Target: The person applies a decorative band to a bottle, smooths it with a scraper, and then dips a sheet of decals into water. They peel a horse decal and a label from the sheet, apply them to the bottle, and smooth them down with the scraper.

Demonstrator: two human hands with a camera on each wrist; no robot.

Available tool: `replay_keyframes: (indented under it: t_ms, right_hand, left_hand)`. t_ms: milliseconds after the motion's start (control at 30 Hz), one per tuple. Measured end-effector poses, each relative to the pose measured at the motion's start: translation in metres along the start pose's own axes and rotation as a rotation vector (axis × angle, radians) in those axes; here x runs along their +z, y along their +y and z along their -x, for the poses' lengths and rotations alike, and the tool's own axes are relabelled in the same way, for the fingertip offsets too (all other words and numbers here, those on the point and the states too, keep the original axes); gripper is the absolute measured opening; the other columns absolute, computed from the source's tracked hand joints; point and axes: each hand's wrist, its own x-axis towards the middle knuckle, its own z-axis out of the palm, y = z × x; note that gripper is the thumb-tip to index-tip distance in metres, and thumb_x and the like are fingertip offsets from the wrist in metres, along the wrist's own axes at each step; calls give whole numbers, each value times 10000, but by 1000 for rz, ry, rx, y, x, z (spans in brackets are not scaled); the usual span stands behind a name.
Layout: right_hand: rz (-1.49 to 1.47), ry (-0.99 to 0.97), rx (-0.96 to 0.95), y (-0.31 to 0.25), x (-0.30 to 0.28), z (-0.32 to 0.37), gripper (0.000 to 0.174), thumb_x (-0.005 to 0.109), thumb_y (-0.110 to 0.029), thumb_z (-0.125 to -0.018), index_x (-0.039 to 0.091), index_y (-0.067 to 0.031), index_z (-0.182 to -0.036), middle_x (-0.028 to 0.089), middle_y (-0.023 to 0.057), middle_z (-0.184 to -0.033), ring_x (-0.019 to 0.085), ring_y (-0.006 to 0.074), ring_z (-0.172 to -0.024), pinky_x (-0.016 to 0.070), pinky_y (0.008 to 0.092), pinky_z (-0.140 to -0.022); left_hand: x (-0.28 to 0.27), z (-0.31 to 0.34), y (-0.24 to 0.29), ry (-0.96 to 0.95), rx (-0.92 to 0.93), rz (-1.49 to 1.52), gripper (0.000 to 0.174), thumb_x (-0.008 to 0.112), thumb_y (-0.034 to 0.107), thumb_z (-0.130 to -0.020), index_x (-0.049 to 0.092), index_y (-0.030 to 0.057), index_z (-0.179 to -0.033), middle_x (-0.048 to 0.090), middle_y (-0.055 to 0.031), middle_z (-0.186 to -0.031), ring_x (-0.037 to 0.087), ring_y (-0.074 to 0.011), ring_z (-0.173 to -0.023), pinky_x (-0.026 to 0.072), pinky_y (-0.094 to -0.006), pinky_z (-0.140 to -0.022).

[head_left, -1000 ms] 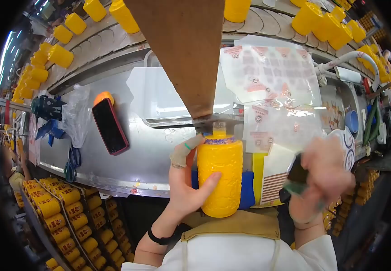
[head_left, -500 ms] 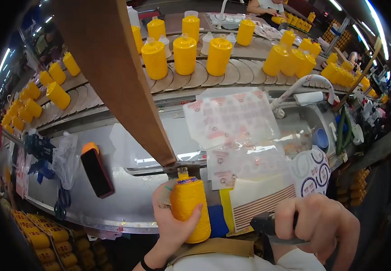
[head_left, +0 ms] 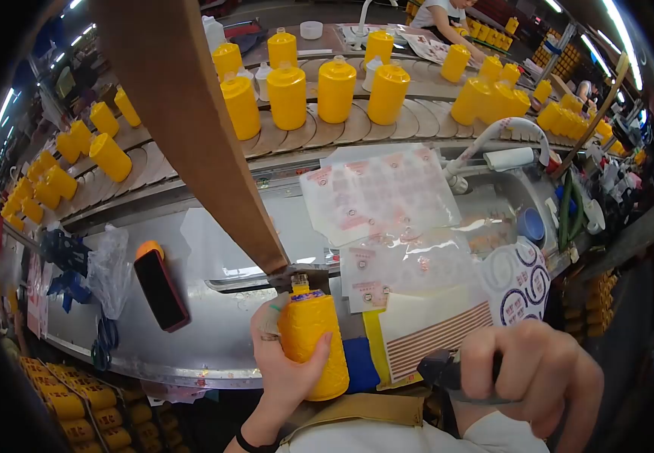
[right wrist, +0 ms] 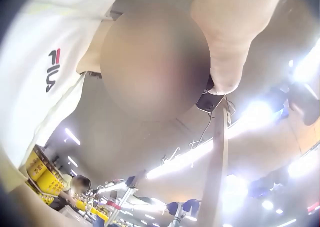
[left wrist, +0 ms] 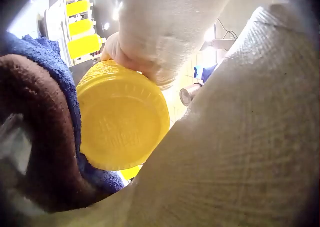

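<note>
My left hand (head_left: 285, 370) grips a yellow bottle (head_left: 315, 340) round its body, thumb along the front. The bottle has a patterned purple band at its shoulder and a narrow neck pointing away from me. Its round yellow base (left wrist: 125, 124) shows in the left wrist view. Beside it lies a blue cloth (head_left: 361, 364). My right hand (head_left: 534, 377) is raised close to the head camera, fingers bent. In the right wrist view that hand (right wrist: 225, 42) reaches to a small black device (right wrist: 209, 101) beside the blurred head; I cannot tell whether its fingers hold the device.
A wooden post (head_left: 191, 143) rises just beyond the bottle. Sticker sheets (head_left: 380, 196) and a striped sheet (head_left: 440, 343) lie on the metal worktop. A phone (head_left: 161, 291) lies left; a sink (head_left: 493, 189) is at right. Yellow bottles (head_left: 336, 90) stand on the conveyor (head_left: 372, 132) behind.
The head view has tilted up, showing more of the conveyor. My right hand has come up closer to the head camera. The left hand keeps its hold on the yellow bottle.
</note>
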Motion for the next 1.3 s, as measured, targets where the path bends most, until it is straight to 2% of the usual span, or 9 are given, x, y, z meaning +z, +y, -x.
replay_keyframes:
  t_ms: [500, 567, 600, 633, 700, 733, 833, 900, 1300]
  right_hand:
    - [56, 8, -3, 7, 3, -5, 223, 613, -189, -1043, 817, -260, -990, 480, -20, -910, 404, 148, -852, 352, 286, -698]
    - [56, 233, 102, 5, 2, -6, 207, 643, -82, -1020, 727, -245, -924, 498, -28, -768, 431, 107, -759, 433, 265, -637]
    - [95, 411, 30, 15, 7, 3, 227, 651, -100, -988, 529, -172, -810, 528, 9, -841, 437, 173, -731, 391, 297, -640]
    - [-30, 116, 83, 21, -37, 7, 185, 633, -209, -1025, 556, -171, -862, 551, 18, -869, 460, 180, -720, 394, 290, -647]
    - [659, 601, 178, 57, -20, 26, 297, 532, -281, -1069, 674, -43, -962, 601, 52, -916, 517, 183, -755, 400, 285, -688]
    - [1016, 509, 486, 56, -23, 33, 290, 514, -212, -1061, 710, 0, -1086, 594, 73, -922, 529, 193, -795, 411, 293, -731]
    - [1085, 223, 769, 88, -31, 62, 291, 596, 4, -936, 729, -73, -1184, 540, 104, -948, 557, 251, -876, 468, 335, -781]
    - [1018, 171, 823, 97, -19, 72, 320, 624, 3, -908, 738, -105, -1187, 535, 105, -941, 569, 258, -873, 483, 346, -753]
    - [1144, 183, 799, 98, -23, 92, 131, 647, -33, -892, 740, -57, -980, 589, 126, -926, 569, 280, -826, 478, 384, -717]
  left_hand:
    - [-2, 0, -8, -7, 7, 17, 680, 838, 86, -781, 524, -17, -1376, 503, -178, -1334, 553, -309, -1233, 468, -401, -1055]
    - [-5, -2, -13, -17, 27, 33, 677, 834, 82, -782, 525, -16, -1376, 507, -177, -1335, 552, -304, -1242, 465, -402, -1063]
    - [-7, -3, -15, -26, 50, 55, 674, 831, 78, -783, 527, -14, -1377, 511, -176, -1337, 551, -299, -1250, 462, -404, -1071]
    - [-6, -2, -15, -21, -1, 202, 675, 818, 75, -791, 517, -18, -1388, 511, -179, -1350, 544, -292, -1273, 450, -407, -1092]
    - [-7, -3, -25, -16, -59, 385, 675, 807, 73, -795, 508, -27, -1393, 528, -178, -1341, 546, -288, -1281, 450, -411, -1095]
    - [-8, 0, -29, -8, -94, 369, 675, 807, 73, -795, 508, -27, -1393, 528, -178, -1341, 546, -288, -1281, 450, -411, -1095]
    - [-12, -3, -35, -8, -62, 395, 688, 800, 81, -801, 493, -28, -1407, 532, -174, -1353, 557, -287, -1273, 459, -411, -1085]
    - [-19, -7, -22, -30, 124, 33, 688, 793, 83, -803, 492, -21, -1413, 524, -176, -1373, 564, -295, -1268, 470, -413, -1074]
    - [-11, -8, -11, -39, 15, 43, 716, 883, 123, -737, 560, 18, -1368, 568, -179, -1327, 599, -320, -1227, 494, -396, -1044]
